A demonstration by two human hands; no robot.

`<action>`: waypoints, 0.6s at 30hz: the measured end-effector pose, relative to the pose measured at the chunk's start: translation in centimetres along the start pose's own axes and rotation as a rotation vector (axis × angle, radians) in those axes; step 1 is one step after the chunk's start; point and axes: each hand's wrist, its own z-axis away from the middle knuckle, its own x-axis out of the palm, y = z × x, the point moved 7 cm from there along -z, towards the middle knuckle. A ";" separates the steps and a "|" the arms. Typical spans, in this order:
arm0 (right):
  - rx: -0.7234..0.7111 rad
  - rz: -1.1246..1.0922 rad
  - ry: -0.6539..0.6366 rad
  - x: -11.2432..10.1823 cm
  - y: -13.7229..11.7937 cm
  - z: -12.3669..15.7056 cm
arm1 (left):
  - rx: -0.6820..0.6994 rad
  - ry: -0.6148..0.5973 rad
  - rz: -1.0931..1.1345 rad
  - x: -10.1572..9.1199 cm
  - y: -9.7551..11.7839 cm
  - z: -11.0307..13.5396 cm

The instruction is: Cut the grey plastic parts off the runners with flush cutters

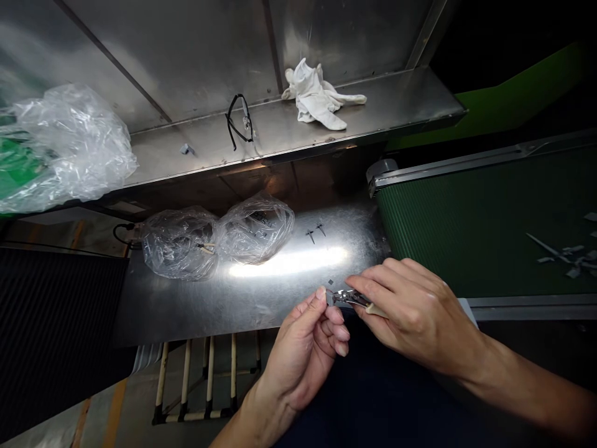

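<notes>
My right hand (410, 311) is shut on small steel cutting pliers (349, 298) with a pale handle. Their jaws reach a tiny grey piece (329, 297) pinched at the fingertips of my left hand (310, 348). Just above, a small dark piece (331, 282) lies on the steel table (186, 305). Farther back on that table are several small dark parts (310, 235) and two clear plastic bags (180, 242) (255, 229) holding more parts.
To the right runs a green conveyor belt (448, 230) carrying grey plastic runners (564, 255). A steel shelf (373, 106) above holds safety glasses (240, 121) and a white glove (319, 93). A large plastic bag (69, 149) sits at left. A rack (200, 379) stands below.
</notes>
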 end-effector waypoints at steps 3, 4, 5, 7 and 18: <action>-0.029 0.056 0.018 -0.2 -0.2 -0.2 | -0.029 0.010 0.020 -0.1 -0.2 0.1; -0.037 0.071 0.018 -0.2 -0.3 -0.3 | -0.036 0.011 0.025 -0.1 -0.3 0.1; -0.044 0.084 0.017 -0.1 -0.3 -0.3 | -0.041 0.009 0.029 -0.1 -0.3 0.1; -0.058 0.102 0.016 -0.1 -0.4 -0.3 | -0.044 0.009 0.038 -0.1 -0.4 0.0; -0.003 0.076 0.020 0.1 -0.1 -0.1 | -0.043 0.041 0.073 -0.1 -0.2 0.0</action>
